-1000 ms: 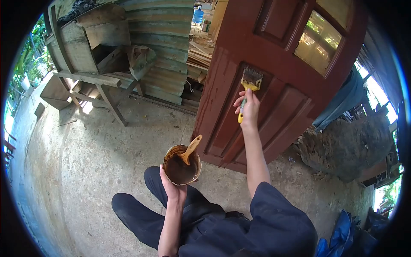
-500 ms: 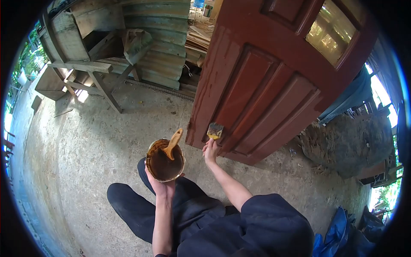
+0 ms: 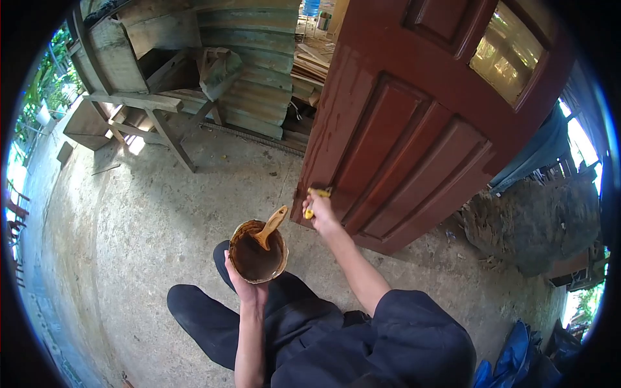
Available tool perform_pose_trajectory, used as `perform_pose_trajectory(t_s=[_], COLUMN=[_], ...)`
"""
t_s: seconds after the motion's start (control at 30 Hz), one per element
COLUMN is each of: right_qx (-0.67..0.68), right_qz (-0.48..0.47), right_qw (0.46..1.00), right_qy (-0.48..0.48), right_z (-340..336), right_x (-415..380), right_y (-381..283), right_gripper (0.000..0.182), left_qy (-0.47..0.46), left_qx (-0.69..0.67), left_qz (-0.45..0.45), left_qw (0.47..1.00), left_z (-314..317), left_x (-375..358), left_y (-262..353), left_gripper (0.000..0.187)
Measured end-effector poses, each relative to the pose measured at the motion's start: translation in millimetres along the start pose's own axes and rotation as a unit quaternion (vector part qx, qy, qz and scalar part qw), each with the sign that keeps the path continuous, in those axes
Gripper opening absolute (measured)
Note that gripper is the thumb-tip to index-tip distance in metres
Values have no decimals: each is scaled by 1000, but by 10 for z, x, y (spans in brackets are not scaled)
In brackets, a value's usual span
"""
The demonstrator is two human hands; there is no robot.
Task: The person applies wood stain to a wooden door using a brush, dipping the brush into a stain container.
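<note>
My left hand [image 3: 248, 289] is closed around a round tub of brown paint [image 3: 257, 260], held upright over my knees. A second brush with a wooden handle [image 3: 272, 227] stands in the tub, leaning on its far right rim. My right hand [image 3: 321, 211] grips a yellow-handled paintbrush [image 3: 319, 193] at the lower left of a red-brown panelled door [image 3: 394, 149]. The brush head lies close against the door's left stile, its bristles mostly hidden. Darker wet streaks run down that stile. A glass pane [image 3: 508, 52] sits in the door's upper part.
A wooden frame stand [image 3: 139, 102] is at the upper left, before corrugated metal sheets [image 3: 249, 71]. Planks [image 3: 312, 66] are stacked behind the door. Blue plastic sheeting [image 3: 511, 352] lies at lower right, and a weathered board [image 3: 530, 216] stands right of the door. The floor [image 3: 142, 226] is concrete.
My right hand has turned and the brush has tipped over, from bristles up to lying across the door's lower left. The whole view has shifted slightly; the tub stays in my left hand.
</note>
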State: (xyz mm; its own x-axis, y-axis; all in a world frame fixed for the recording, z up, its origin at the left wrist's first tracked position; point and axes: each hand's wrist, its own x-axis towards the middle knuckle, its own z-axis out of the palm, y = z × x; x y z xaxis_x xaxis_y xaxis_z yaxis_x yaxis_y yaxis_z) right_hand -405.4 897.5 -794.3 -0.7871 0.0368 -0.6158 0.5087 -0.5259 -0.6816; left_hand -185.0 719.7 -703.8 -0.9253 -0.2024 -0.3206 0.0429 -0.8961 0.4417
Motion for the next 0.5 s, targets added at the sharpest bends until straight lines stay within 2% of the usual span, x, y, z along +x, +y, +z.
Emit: perform_pose_trajectory(t_s=[0.07,0.17,0.23,0.33,0.37,0.4,0.5], right_qx=[-20,-25,4,22,-18,-46,-80], right_qz=[-109,-237,-245,-323,-378,-404,-388], right_qw=[991,959,952,918,896,882,882], right_qy=[-67,-151,-186,-229,-230,-238,-256], right_z=[243,557,767,1075,1149,1205,1295], right_x=[-442,-909,-1084,-1379,-1458,-1522,-1528], right_y=[-509,-1361,-1964,-2733,-2917,-3057,-3113], right_gripper=[28,30,31,28,29,32,33], left_qy=[1,15,15,0,-14,-15,-32], left_qx=[4,17,20,10,0,0,-8], left_qz=[17,50,54,48,39,38,25], left_qw=[1000,998,998,999,999,999,999], left_z=[-34,-31,5,56,68,73,84], left_x=[0,-3,6,-5,-3,-1,42], left_y=[21,40,64,90,95,90,68], left_gripper=[65,65,65,64,64,64,63])
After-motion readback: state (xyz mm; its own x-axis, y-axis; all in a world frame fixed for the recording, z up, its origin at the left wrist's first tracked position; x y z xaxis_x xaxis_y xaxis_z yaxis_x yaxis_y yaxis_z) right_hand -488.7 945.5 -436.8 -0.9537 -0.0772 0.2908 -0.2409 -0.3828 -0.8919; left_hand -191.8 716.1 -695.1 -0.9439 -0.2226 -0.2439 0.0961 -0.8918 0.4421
